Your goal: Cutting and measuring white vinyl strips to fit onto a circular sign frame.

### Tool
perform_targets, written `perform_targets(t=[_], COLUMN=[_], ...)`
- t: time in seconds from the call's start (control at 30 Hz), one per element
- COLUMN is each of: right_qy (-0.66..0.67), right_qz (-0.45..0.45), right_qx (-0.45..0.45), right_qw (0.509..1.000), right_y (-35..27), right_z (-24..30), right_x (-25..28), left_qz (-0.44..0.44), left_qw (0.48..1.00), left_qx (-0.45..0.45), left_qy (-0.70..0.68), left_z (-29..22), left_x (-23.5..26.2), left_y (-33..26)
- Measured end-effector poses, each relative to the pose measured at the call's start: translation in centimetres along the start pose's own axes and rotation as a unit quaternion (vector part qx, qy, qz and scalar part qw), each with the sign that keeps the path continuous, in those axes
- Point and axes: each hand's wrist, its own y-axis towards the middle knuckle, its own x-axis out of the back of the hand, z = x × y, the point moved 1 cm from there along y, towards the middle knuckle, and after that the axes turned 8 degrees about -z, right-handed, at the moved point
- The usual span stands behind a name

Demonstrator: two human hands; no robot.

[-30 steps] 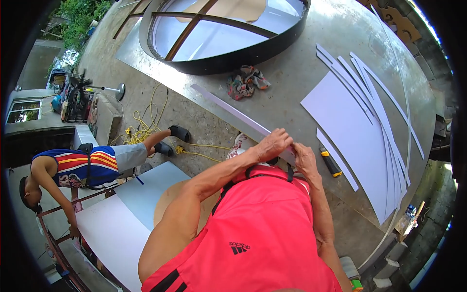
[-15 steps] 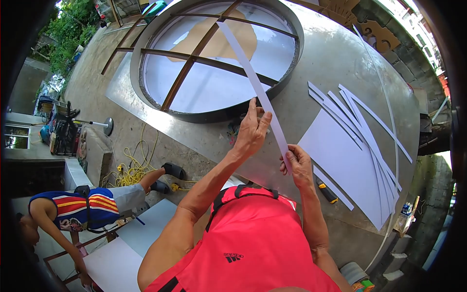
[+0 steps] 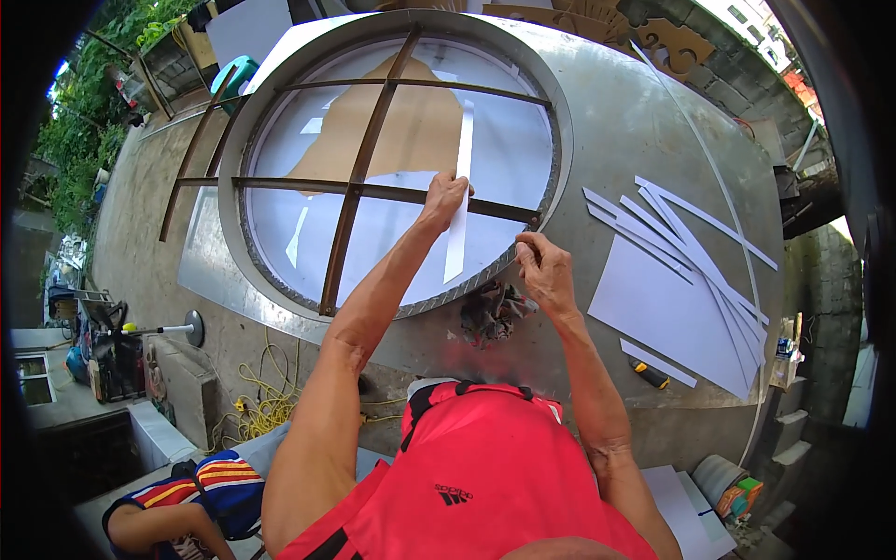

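My left hand [image 3: 447,198] is closed around a narrow white strip [image 3: 456,247] at about its middle. The strip slants over the inside of a large round metal frame [image 3: 564,154], above its brown crossbars [image 3: 373,133]. A tan irregular sheet [image 3: 373,121] and white panel surface [image 3: 289,201] show within the ring. My right hand [image 3: 548,275] is at the ring's near right rim, fingers curled together; whether they grip anything is hidden. A crumpled dark cloth [image 3: 495,313] lies beside that hand, against the ring's outer side.
Several white strips [image 3: 695,245] lie over a white sheet [image 3: 644,299] on the metal tabletop [image 3: 597,121]. A yellow-black cutter [image 3: 649,373] rests near its front edge. Yellow cord [image 3: 266,406] coils on the floor. Another person [image 3: 201,499] bends at lower left.
The white strip has moved from over the near rim to inside the ring, carried by my left hand. My right hand has released it and shifted to the rim. My view has shifted.
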Motion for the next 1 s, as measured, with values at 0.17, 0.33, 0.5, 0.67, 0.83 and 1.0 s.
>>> perform_targets(t=[0.17,0.33,0.5,0.67,0.83,1.0], right_qy=[-0.173,-0.255,-0.324,-0.374,-0.398,-0.439], right_qz=[-0.112,-0.056,-0.052,-0.045,-0.039,-0.008], right_qx=[0.241,0.235,0.199,0.161,0.138,0.124], right_qw=[0.948,0.936,0.923,0.912,0.906,0.89], right_y=[5.3,9.1,9.9,11.0,10.7,11.2], right_z=[-2.9,-4.6,-5.4,-5.3,-5.3,-6.7], right_x=[-0.8,-2.7,-3.8,-4.5,-4.4,-4.7], left_qz=[0.051,0.078,0.069,0.044,0.024,0.069], left_qw=[0.999,0.978,0.969,0.965,0.979,0.943], left_qx=[-0.018,0.056,0.113,0.1,0.107,0.179], left_qy=[-0.003,-0.185,-0.206,-0.237,-0.171,-0.272], left_z=[-0.8,2.3,4.1,4.2,4.1,5.0], left_x=[-0.4,-0.3,-0.4,-1.0,-0.9,-3.9], left_y=[4.7,12.6,18.2,22.6,24.9,21.2])
